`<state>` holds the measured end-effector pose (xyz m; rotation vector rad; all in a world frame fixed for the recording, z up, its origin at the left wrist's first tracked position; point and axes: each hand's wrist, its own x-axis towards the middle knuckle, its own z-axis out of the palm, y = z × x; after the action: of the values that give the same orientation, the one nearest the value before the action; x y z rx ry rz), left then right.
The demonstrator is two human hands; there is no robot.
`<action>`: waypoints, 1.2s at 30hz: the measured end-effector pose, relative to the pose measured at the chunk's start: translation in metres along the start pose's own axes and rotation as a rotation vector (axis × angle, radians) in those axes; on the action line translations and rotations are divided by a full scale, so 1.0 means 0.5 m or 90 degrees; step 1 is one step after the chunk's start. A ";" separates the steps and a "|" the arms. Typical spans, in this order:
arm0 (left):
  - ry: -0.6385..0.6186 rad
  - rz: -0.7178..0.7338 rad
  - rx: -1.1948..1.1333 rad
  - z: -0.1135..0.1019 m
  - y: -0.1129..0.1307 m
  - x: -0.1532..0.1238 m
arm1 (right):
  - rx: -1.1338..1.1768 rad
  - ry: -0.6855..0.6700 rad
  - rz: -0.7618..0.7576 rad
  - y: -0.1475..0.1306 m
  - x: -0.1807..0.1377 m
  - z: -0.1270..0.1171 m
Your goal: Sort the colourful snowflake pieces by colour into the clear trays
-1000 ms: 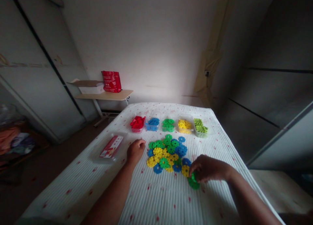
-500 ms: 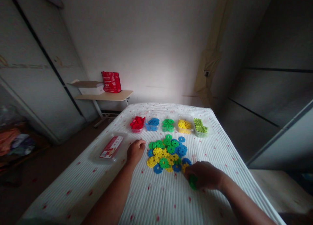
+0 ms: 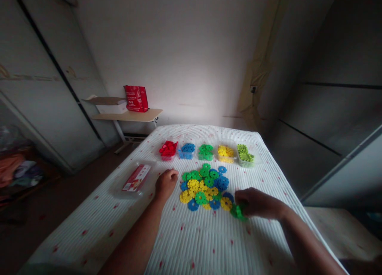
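Observation:
A pile of notched plastic discs in green [image 3: 200, 198], yellow [image 3: 193, 184] and blue [image 3: 221, 183] lies mid-table. Beside its left edge my left hand [image 3: 166, 184] rests with fingers curled, and nothing shows in it. At the pile's lower right, my right hand [image 3: 253, 202] is closed on green notched discs [image 3: 238, 212] that stick out below its fingers; how many is unclear. Close to these discs lies a yellow disc [image 3: 226, 203] at the pile's edge.
Behind the pile stand clear tubs of red pieces [image 3: 168, 149], blue pieces [image 3: 187, 151], green pieces [image 3: 205, 152], yellow pieces [image 3: 226, 152] and lime pieces [image 3: 245, 155]. Left lies a clear plastic box with a label [image 3: 136, 178]. A side table [image 3: 131, 116] holds a red bag [image 3: 136, 98].
My right hand has moved slightly up and right, away from the pile, with the green discs. The yellow disc at the edge is now uncovered. My left hand stays put.

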<state>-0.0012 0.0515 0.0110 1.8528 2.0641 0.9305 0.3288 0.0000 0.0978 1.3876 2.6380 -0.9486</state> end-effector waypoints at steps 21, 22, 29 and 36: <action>-0.013 -0.010 0.002 -0.003 0.005 -0.003 | 0.204 0.247 -0.064 0.064 0.118 -0.002; -0.014 -0.010 0.001 -0.003 0.005 -0.003 | 0.188 0.247 -0.050 0.058 0.132 -0.006; -0.016 -0.005 -0.004 -0.004 0.005 -0.002 | 0.002 0.192 0.045 0.025 0.220 -0.026; -0.014 0.002 0.002 -0.005 0.006 -0.003 | -0.101 0.110 0.106 0.015 0.247 -0.034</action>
<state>0.0001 0.0492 0.0142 1.8593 2.0519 0.9038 0.2637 0.1040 0.0732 1.6852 2.5935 -0.6128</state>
